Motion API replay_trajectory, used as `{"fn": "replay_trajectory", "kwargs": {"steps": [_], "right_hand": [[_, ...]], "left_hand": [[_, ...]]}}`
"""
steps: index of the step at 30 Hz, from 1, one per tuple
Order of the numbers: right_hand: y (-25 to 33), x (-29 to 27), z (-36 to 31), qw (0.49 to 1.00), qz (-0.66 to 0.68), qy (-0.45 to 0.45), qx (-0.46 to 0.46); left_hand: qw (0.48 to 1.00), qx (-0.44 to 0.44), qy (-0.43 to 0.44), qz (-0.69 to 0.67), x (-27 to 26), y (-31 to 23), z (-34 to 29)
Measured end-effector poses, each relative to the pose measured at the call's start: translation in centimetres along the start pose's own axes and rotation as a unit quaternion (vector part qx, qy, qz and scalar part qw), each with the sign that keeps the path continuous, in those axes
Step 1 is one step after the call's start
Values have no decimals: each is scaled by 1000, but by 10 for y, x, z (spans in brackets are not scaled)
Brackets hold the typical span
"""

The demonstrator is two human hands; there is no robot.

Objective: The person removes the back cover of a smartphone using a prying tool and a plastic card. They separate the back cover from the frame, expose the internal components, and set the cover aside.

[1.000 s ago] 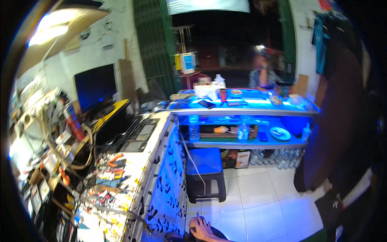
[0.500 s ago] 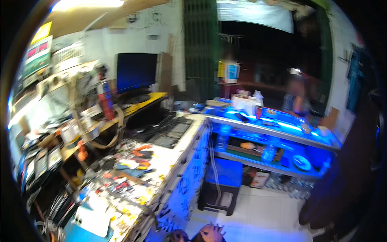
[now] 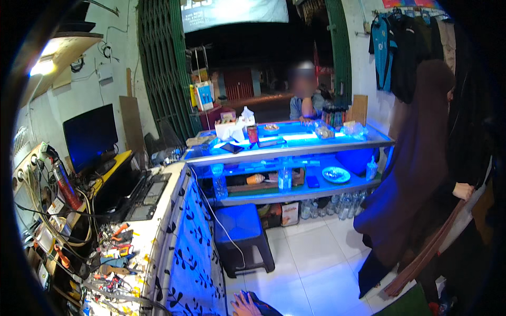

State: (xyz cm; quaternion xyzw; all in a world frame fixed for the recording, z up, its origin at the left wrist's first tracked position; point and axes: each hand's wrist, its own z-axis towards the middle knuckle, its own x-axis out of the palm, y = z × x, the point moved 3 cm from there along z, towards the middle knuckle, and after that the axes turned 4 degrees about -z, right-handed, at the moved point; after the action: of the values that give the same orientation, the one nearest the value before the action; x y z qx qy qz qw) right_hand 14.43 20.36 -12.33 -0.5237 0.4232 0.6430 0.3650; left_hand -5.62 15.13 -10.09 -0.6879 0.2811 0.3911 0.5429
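One bare hand of mine [image 3: 245, 304] shows at the lower edge, left of the middle. It appears to be my right hand. Its fingers are spread and hold nothing I can see. Beside it is a dark, blue-lit shape [image 3: 265, 306], cut off by the frame; I cannot tell whether it is a knee or a sleeve. My left hand is out of view. To the left of the visible hand hangs a blue-lit leaf-patterned cloth [image 3: 192, 253] on the front of a workbench. A dark plastic stool [image 3: 240, 231] stands beyond the hand.
Pliers and other tools [image 3: 118, 253] clutter the workbench, with a monitor [image 3: 92, 138] behind. A blue-lit glass counter [image 3: 295, 152] runs across the front. A person in a long dark garment [image 3: 406, 174] stands right, holding brown cloth [image 3: 432, 258]. Another person [image 3: 305, 102] is beyond the counter.
My view has swung right, so the bench and counter sit farther left, and the picture is sharper. The person in dark clothing shows more fully. My visible hand appears farther left.
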Motion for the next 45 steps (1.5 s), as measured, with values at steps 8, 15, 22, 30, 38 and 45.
{"fn": "replay_trajectory", "kwargs": {"steps": [8,15,22,30,38,45], "right_hand": [[1,-2,-6,1000,13,6,-23],[5,6,7,998,34,21,-50],[13,21,16,991,67,67,-90],[53,8,25,951,-98,226,-187],[66,21,17,962,-80,150,-213],[80,6,14,965,40,140,-220]], "left_hand": [[993,-56,35,-93,-60,29,0],[995,19,-1,-98,-113,-34,-69],[993,-93,27,70,-191,-94,-137],[987,2,-153,57,-258,-132,-248],[934,-84,-317,143,-316,-127,-312],[949,-67,-273,142,-329,-108,-291]]}}
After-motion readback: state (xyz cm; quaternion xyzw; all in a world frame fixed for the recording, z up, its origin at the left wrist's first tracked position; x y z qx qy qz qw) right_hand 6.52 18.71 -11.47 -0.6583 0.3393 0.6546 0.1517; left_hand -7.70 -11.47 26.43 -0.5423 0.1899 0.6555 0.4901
